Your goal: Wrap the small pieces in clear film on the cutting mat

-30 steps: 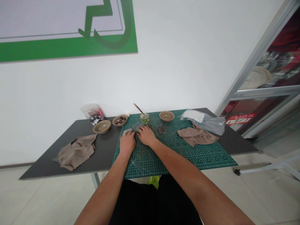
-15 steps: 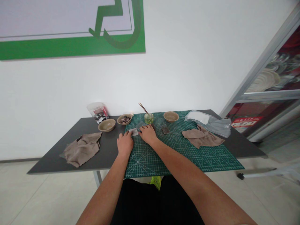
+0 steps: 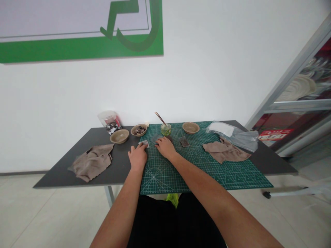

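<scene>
My left hand (image 3: pixel 137 157) rests at the left edge of the green cutting mat, its fingers on a small pale square piece (image 3: pixel 144 143) with something dark on it. The fingertips partly hide that piece. To its right my right hand (image 3: pixel 166 147) lies with fingers stretched forward over the mat, nothing visible in them. Just beyond those fingertips lies a clear plastic piece (image 3: pixel 155 138). A dark square in a clear sleeve (image 3: pixel 184 141) lies right of my right hand. Behind it stands a glass jar (image 3: pixel 166 129) with greenish contents and thin sticks (image 3: pixel 160 117).
A bowl of dark pieces (image 3: pixel 139 130), two other brown bowls (image 3: pixel 119 136) (image 3: pixel 191 127) and a clear tub (image 3: pixel 110 122) stand toward the back. Brown cloths (image 3: pixel 93 162) (image 3: pixel 224 151) lie at both sides. A plastic bag (image 3: pixel 232 134) lies at right on the cutting mat (image 3: pixel 165 179).
My right hand has drawn slightly right, away from the pale square piece. My left hand stays on that piece. The whole view has shifted a little.
</scene>
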Demonstrator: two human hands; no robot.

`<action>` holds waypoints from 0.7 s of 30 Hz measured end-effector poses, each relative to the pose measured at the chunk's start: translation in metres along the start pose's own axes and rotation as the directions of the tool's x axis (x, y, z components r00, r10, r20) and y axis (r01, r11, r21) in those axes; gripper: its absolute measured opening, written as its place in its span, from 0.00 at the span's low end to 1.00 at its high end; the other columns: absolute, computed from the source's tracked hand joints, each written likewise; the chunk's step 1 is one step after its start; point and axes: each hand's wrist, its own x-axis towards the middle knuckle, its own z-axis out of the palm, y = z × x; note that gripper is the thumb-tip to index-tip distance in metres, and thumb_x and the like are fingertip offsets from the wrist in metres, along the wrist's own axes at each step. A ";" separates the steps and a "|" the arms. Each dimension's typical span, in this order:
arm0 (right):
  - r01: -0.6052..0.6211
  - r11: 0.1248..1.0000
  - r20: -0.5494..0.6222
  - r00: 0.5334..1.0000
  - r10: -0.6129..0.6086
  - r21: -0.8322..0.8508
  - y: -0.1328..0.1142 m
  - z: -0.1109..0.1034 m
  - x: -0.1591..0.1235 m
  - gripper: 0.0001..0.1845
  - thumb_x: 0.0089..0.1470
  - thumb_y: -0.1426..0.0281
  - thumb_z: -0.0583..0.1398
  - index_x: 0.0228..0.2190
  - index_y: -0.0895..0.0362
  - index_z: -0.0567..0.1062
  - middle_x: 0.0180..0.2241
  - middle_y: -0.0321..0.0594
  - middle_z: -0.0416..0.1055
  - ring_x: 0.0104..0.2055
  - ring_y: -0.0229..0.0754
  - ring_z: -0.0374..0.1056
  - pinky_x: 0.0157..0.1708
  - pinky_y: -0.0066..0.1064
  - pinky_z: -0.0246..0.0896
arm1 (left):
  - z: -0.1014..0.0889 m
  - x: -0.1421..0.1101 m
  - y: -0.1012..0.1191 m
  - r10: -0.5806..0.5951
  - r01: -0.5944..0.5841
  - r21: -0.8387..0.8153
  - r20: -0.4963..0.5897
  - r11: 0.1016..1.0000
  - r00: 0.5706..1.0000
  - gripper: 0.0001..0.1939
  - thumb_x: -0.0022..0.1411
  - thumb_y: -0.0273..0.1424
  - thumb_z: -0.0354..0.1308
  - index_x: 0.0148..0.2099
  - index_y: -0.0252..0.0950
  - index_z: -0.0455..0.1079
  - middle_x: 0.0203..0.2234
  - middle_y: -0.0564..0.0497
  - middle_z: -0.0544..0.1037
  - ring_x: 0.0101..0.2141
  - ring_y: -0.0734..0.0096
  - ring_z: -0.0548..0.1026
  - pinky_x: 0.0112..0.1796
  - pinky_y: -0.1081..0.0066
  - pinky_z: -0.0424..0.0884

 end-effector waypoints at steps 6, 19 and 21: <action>0.035 0.998 0.015 0.999 -0.036 0.051 0.000 -0.001 -0.002 0.14 0.60 0.67 0.53 0.42 0.59 0.74 0.45 0.45 0.71 0.50 0.44 0.60 0.52 0.36 0.52 | -0.002 0.002 -0.004 -0.072 0.072 -0.042 -0.006 0.997 0.997 0.23 0.61 0.24 0.43 0.54 0.47 0.68 0.55 0.50 0.69 0.46 0.52 0.63 0.42 0.54 0.64; -0.314 0.944 -0.351 0.877 0.328 0.099 0.060 -0.067 -0.084 0.19 0.60 0.67 0.50 0.49 0.59 0.70 0.49 0.47 0.70 0.51 0.49 0.61 0.53 0.41 0.52 | 0.000 0.008 -0.002 -0.033 0.034 -0.033 0.037 0.999 0.999 0.24 0.60 0.24 0.42 0.53 0.42 0.70 0.55 0.45 0.68 0.46 0.50 0.63 0.41 0.55 0.64; -0.413 0.911 -0.271 0.875 0.401 0.013 0.082 -0.072 -0.105 0.20 0.59 0.66 0.51 0.50 0.60 0.70 0.52 0.49 0.68 0.54 0.51 0.59 0.53 0.42 0.52 | 0.000 0.008 -0.002 0.013 -0.012 -0.029 0.032 1.000 0.999 0.24 0.60 0.23 0.42 0.53 0.42 0.70 0.55 0.46 0.69 0.46 0.50 0.64 0.40 0.56 0.64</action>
